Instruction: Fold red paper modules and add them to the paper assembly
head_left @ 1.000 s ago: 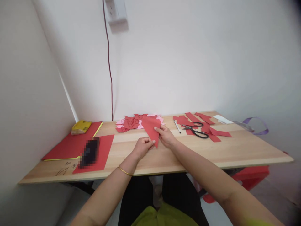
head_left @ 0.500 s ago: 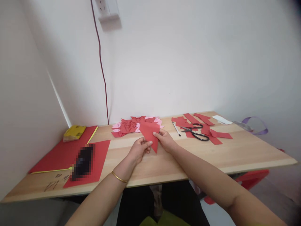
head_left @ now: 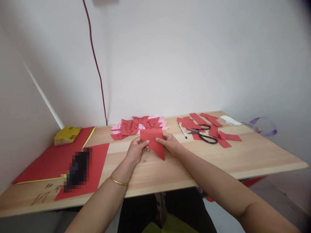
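Note:
Between my hands is a piece of red paper (head_left: 153, 139), straight along its top and tapering to a point at the lower right. My left hand (head_left: 136, 150) pinches its left side, thumb on the front face. My right hand (head_left: 172, 144) grips the right side the same way, thumb on the front. The fingers behind the paper are partly hidden. Just beyond it, by the wall, lies a cluster of folded red and pink paper pieces (head_left: 130, 127).
On the right lie black-handled scissors (head_left: 206, 138), a white pen (head_left: 182, 130) and red paper scraps (head_left: 224, 136). To the left are red sheets (head_left: 100, 161), a yellow packet (head_left: 67, 136) and a blurred-out dark object (head_left: 77, 170). A dark red cord (head_left: 97, 64) hangs down the wall.
The red paper has turned so its top edge is level and its face looks wider. My left hand has shifted left and up along its side. The camera view has tilted down slightly.

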Tool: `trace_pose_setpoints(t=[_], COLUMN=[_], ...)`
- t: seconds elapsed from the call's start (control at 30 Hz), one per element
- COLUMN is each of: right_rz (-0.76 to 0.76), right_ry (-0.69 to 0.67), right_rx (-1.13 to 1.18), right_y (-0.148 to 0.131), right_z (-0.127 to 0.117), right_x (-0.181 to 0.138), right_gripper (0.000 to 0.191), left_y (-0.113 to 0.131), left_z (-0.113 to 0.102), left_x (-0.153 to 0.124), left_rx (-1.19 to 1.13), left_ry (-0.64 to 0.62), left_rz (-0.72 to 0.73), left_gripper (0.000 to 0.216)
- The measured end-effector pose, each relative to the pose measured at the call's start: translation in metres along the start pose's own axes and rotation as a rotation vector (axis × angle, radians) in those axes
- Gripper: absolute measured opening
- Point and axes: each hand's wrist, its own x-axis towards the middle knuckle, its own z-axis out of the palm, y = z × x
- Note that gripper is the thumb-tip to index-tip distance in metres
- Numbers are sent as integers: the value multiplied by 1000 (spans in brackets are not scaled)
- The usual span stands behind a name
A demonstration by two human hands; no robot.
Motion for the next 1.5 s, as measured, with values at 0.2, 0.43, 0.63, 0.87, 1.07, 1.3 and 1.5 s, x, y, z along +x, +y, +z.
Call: trace_pose_setpoints(t=[0.2, 0.43, 0.63, 0.87, 1.07, 1.3, 1.5], right_rz=[11, 31, 106, 84, 124, 207, 194], right_ry=[2, 34, 0, 21, 52, 56, -65], right_rx=[-16, -131, -72, -131, -134, -64, -206], right_y=[-1, -8, -12, -11, -9, -28, -27], right_z=[0, -11, -10, -6, -2, -7, -11], right_x=[-2, -1, -4, -5, -8, 1, 8], right_gripper=[33, 35, 40, 37, 32, 28, 32], left_y=[2, 5, 4, -3, -9, -2, 8], left_z=[-2, -2, 1, 2, -1, 4, 4], left_x=[2, 0, -2, -3, 0, -1, -1], left_rx=[56, 72, 74, 103, 166, 44, -64], left_ry=[38, 11, 50, 1, 2, 39, 118], left_rz=[42, -17, -2, -25, -8, -23, -23], left_gripper=[25, 24, 25, 29, 27, 28, 29])
